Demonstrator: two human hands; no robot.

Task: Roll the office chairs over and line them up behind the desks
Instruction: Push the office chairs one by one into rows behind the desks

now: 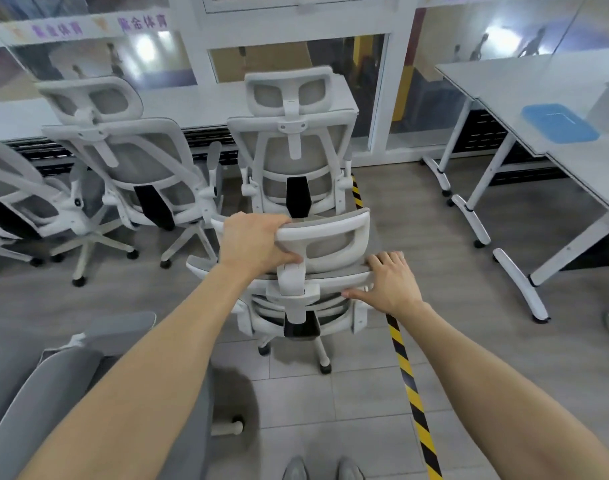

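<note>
Grey tile floor (365, 403), glass partition wall (434, 64) at 12 o'clock with purple lettering along the top, too blurred to read. Only one view, head cam.

Long white desk (178, 105) runs along the glass, 10 to 12 o'clock. Three white mesh office chairs stand at it, backs to camera: centre chair (296, 147) at 12, second chair (137, 157) at 10, third chair (12, 188) cut off by the left edge at 9.

Chair being handled (306, 292) is dead centre, just behind the centre chair, same facing. Left hand (254, 244) grips the headrest (327, 237), fingers curled over its top left corner, thumb underneath. Right hand (389, 282) sits on the right end of the backrest top rail, fingers spread and mostly straight, thumb under the rail.

Yellow-black hazard tape (410, 382) runs on the floor from 5 o'clock up under the chair toward 12.

Folding-leg tables (524, 84) at 2 o'clock, blue tray (559, 123) on top. Grey chair (54, 393) at 8 o'clock, partly out of frame. Person's grey shoes (324, 469) at 6.
</note>
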